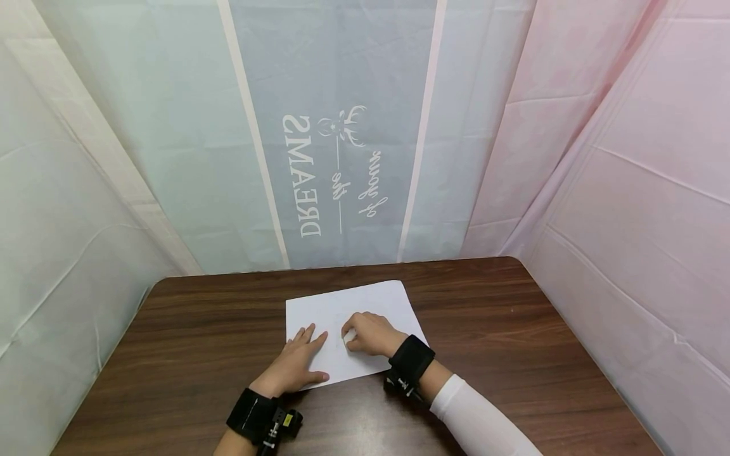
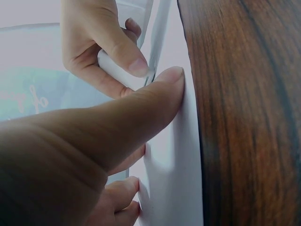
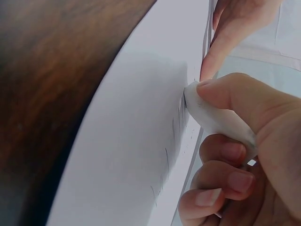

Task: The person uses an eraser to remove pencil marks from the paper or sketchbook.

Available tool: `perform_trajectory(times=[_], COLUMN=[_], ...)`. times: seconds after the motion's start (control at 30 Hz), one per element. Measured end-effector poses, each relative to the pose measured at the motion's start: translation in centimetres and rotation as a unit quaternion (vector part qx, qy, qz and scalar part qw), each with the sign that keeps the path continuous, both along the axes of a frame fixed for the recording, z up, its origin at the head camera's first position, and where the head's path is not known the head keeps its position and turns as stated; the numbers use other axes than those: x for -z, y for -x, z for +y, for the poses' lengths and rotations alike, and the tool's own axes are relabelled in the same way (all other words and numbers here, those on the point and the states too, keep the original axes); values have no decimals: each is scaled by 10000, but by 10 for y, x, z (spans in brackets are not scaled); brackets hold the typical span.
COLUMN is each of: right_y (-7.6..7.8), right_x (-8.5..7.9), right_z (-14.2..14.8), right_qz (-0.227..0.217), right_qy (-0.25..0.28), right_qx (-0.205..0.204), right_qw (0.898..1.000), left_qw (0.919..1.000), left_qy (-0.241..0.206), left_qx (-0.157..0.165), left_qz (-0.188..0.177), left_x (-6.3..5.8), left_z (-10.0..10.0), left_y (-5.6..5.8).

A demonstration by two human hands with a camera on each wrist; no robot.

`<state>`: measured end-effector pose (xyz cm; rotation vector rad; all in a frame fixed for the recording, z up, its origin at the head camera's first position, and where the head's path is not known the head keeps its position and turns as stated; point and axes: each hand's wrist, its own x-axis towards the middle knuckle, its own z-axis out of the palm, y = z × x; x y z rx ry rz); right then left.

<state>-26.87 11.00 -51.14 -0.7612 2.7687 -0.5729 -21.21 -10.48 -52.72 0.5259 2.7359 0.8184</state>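
A white sheet of paper (image 1: 365, 297) lies on the dark wooden table. My right hand (image 1: 372, 334) pinches a white eraser (image 3: 221, 121) between thumb and curled fingers. The eraser's rounded tip meets the paper, right beside thin dark pencil lines (image 3: 167, 157). To the left, my left hand (image 1: 296, 362) rests on the sheet with its fingers spread. Its thumb (image 2: 164, 82) lies near the paper's front edge in the left wrist view.
The brown table (image 1: 485, 304) reaches past the paper on both sides. A hanging cloth (image 1: 342, 63) with mirrored lettering stands behind its far edge. Pale cloth walls (image 1: 639, 240) border the sides. Each wrist wears a black strap (image 1: 412, 358) with a small camera.
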Motion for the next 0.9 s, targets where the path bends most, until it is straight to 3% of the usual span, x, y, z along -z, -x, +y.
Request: perform_trajectory(times=[0.9], right_y=[3], right_x=[2], right_z=[7], right_qz=[-112], right_qy=[113], right_qx=[69], right_qw=[9998], left_qw=[9998], left_qy=[174], left_qx=[3], left_qz=[-39], left_x=[-1], left_z=[0], left_y=[1])
